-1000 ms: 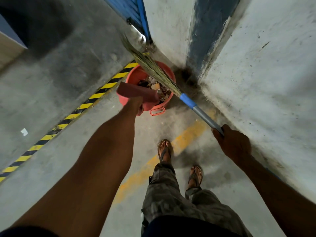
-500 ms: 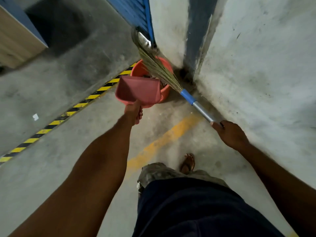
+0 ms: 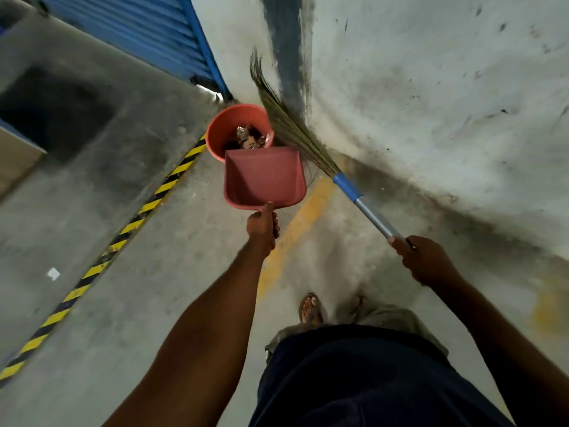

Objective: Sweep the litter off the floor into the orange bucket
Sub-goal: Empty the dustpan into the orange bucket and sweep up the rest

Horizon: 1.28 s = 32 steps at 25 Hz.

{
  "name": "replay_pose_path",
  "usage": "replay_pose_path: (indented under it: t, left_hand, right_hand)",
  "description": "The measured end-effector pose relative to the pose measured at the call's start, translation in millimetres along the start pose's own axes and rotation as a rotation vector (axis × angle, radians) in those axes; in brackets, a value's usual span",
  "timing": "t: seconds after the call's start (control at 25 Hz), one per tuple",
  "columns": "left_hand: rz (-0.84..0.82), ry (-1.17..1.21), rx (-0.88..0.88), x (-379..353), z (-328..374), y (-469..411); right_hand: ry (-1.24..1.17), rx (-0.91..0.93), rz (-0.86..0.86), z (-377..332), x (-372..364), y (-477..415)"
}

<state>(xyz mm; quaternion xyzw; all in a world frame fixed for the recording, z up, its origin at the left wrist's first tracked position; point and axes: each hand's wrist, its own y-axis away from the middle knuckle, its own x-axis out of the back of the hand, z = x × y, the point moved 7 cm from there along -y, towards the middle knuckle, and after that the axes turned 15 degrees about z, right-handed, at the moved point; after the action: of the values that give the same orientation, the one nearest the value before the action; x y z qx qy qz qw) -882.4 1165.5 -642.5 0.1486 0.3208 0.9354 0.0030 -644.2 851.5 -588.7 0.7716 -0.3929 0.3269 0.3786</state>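
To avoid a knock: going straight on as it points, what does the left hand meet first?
Probably the orange bucket, through the dustpan that the left hand grips; depth is unclear.

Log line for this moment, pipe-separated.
left hand holds dustpan, looks empty, near orange bucket | right hand grips broom | litter in bucket | white scrap on floor

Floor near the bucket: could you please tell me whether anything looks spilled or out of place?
Nothing is spilled by the bucket, but one white scrap lies loose left of the striped line, away from it.
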Motion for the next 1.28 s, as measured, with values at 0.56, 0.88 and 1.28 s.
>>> replay_pose_path:
  t: [0.56, 0.88, 1.28]
  left_hand:
    - [-0.132, -0.093, -0.082, 63, -176, 211]
    - [-0.338, -0.266, -0.123, 89, -264, 300]
    - [-0.561, -0.439, -0.198, 146, -368, 407]
  right_hand:
    - [-0.308, -0.235, 0.047, 191, 57, 255]
    - [-0.301, -0.372, 0.155, 290, 71, 409]
    - [-0.497, -0.629, 0.294, 362, 21, 626]
